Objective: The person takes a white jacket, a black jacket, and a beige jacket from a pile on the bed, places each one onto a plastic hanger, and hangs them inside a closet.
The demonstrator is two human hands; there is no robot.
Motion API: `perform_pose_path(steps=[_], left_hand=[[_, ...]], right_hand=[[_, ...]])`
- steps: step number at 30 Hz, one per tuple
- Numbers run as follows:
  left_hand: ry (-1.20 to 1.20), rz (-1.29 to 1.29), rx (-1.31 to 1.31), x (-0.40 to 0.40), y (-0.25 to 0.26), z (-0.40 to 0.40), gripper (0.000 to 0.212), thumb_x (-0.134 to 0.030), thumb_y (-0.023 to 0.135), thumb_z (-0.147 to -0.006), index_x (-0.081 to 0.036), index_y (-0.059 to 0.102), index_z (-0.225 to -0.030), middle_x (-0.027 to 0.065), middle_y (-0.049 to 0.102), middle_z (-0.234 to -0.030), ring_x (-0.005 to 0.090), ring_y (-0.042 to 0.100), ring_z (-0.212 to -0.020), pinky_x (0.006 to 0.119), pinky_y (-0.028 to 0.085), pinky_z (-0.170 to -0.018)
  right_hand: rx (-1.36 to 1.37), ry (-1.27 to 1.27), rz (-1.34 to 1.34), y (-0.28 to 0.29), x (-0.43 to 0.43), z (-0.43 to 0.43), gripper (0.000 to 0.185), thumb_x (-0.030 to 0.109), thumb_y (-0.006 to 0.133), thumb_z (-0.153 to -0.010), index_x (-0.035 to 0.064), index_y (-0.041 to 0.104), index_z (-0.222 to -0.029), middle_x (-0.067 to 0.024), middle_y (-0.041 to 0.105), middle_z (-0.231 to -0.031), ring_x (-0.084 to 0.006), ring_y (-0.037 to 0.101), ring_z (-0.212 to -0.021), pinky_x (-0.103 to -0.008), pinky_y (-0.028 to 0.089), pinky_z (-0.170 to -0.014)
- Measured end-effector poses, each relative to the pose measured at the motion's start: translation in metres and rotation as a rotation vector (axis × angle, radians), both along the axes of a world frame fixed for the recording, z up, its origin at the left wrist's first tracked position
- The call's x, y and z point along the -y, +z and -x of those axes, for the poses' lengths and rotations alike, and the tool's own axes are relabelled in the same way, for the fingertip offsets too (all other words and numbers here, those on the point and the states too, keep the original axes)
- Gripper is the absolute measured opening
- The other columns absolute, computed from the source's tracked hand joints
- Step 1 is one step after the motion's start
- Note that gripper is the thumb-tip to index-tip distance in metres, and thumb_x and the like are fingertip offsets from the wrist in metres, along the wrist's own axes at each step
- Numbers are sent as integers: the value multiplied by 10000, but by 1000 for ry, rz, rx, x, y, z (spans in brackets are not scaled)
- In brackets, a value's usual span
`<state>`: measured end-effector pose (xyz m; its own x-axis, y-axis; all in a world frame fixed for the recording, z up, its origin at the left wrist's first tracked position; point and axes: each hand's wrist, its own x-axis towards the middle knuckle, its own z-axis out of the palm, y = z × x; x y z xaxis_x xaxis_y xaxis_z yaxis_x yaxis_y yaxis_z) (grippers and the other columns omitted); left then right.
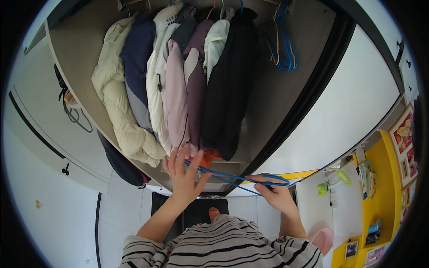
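My right hand (273,194) grips a blue clothes hanger (228,174) by one end, and the hanger stretches leftward across to my other hand. My left hand (183,181) is raised with its fingers spread, close to the hanger's far end; whether it touches the hanger I cannot tell. Just beyond my left fingertips are the lower edges of a pink jacket (177,97) and a cream puffer coat (125,110). A black coat (229,87) hangs to the right of them. Something orange (209,157) shows below the hanging clothes, partly hidden.
Several garments, among them a navy and grey jacket (139,63), hang in the open wardrobe. Spare blue hangers (285,43) hang at its right side. A white sliding door (335,110) borders it. Yellow shelving (377,187) and a pink basin (321,239) stand at right.
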<state>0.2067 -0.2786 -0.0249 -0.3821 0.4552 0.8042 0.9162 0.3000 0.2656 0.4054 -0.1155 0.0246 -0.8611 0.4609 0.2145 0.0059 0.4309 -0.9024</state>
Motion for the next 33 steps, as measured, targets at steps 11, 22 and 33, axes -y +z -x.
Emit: perform_pose_path(steps=[11, 22, 33], left_hand=[[139, 141, 315, 170, -118, 8, 192, -251, 740, -718, -87, 648, -759, 22, 603, -673, 226, 548, -608, 353, 383, -577], [850, -40, 409, 256, -324, -118, 145, -196, 748, -704, -89, 662, -748, 29, 518, -562, 227, 505, -527, 348, 340, -516], [1062, 15, 258, 118, -499, -317, 139, -163, 769, -641, -117, 696, -750, 14, 598, -626, 189, 568, -598, 325, 373, -586]], right_hand=[[239, 498, 93, -102, 79, 110, 207, 148, 599, -907, 61, 642, -1090, -74, 620, -772, -120, 613, -735, -268, 469, -654], [344, 1082, 108, -328, 177, 175, 216, 206, 542, -956, 6, 614, -994, -98, 634, -775, -170, 569, -657, -291, 452, -623], [402, 1111, 480, -549, 55, -4, 189, 125, 495, -960, -8, 626, -990, 10, 474, -678, -61, 427, -630, -206, 340, -569]])
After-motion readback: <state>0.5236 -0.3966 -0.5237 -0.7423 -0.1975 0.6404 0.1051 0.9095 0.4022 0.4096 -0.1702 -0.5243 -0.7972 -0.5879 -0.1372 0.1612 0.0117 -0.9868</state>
